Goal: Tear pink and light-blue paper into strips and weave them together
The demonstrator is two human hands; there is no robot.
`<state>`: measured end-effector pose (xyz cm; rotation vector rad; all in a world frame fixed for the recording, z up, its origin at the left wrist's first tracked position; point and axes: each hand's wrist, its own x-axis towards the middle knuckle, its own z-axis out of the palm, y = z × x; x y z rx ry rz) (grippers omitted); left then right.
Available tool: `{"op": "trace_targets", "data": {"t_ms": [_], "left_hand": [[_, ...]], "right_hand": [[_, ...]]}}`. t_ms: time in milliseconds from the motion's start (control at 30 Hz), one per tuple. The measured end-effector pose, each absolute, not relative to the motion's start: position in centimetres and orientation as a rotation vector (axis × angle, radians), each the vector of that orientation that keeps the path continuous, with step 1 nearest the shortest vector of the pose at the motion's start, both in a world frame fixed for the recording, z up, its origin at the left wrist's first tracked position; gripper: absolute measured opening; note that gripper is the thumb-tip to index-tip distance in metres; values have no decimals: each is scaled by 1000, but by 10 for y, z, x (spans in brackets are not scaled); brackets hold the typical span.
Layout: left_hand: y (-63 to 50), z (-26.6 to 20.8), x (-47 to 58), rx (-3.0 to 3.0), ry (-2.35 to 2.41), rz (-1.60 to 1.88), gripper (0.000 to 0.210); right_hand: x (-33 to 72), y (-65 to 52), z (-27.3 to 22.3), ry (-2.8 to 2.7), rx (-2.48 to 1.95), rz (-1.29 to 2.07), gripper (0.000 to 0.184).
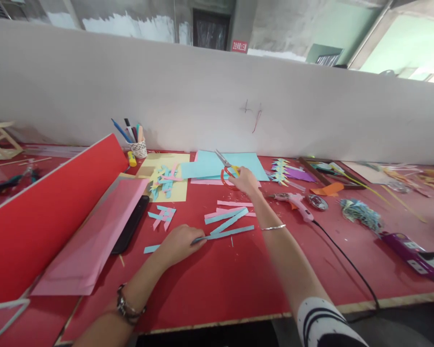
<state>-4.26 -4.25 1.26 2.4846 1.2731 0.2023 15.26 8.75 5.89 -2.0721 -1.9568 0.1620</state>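
Observation:
My right hand (246, 181) reaches to the back of the red table, closed round the orange and yellow handles of a pair of scissors (222, 158). The blades point away toward the wall, over light blue paper sheets (238, 161). Nearer the front, my left hand (183, 243) is closed on a light blue paper strip (231, 233), which sticks out on both sides of it. Pink strips (235, 204) and other blue strips lie just beyond. Left of them is a small group of short strips (162, 216), and folded pieces (166, 180) rest on yellow paper (181, 190).
At left stand a red board (58, 207), pink sheets (94, 236), a black phone (132, 226) and a pen cup (139, 147). To the right lie a pink glue gun (298, 202) with its cord, a tape roll (318, 202) and a purple device (407, 253). A white partition (188, 101) rises behind.

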Motion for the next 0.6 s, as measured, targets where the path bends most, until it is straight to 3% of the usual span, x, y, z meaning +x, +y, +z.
{"op": "trace_targets", "data": {"t_ms": [233, 433, 533, 600], "left_hand": [[-44, 11, -45, 2506, 1307, 160, 26], [-45, 13, -45, 2403, 1354, 220, 24], [-45, 12, -44, 2258, 1326, 354, 23], [-45, 11, -43, 2075, 1263, 430, 26]], "right_hand": [[133, 102, 41, -2058, -2077, 98, 28], [127, 84, 55, -2185, -1932, 128, 25], [120, 43, 65, -2373, -1666, 296, 25], [117, 9, 66, -2629, -1137, 624, 22]]}}
